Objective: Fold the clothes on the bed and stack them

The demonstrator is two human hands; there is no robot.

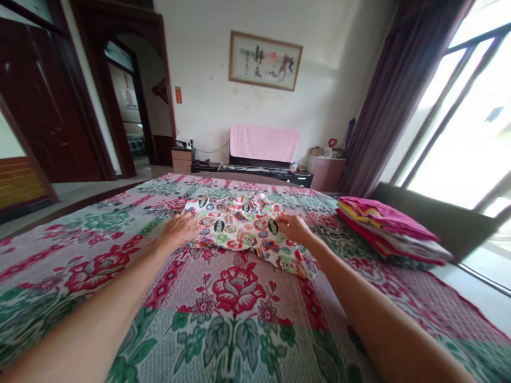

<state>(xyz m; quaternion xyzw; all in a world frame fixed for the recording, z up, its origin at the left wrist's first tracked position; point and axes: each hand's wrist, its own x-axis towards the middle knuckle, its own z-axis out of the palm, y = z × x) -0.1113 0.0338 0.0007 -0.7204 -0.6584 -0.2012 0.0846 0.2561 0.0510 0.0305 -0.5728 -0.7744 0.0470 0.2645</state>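
Printed garment (239, 226) lies at twelve o'clock on the bedspread (237, 290). At its nine, left hand (183, 227) rests open, nothing gripped; at three, right hand (293, 226) curls, pinch unconfirmed. Light, even outward pressure should flatten it.

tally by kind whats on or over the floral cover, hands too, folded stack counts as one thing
Hands: 2 (left hand, right hand)
Printed cloth: 1
Folded stack: 1
Total: 4
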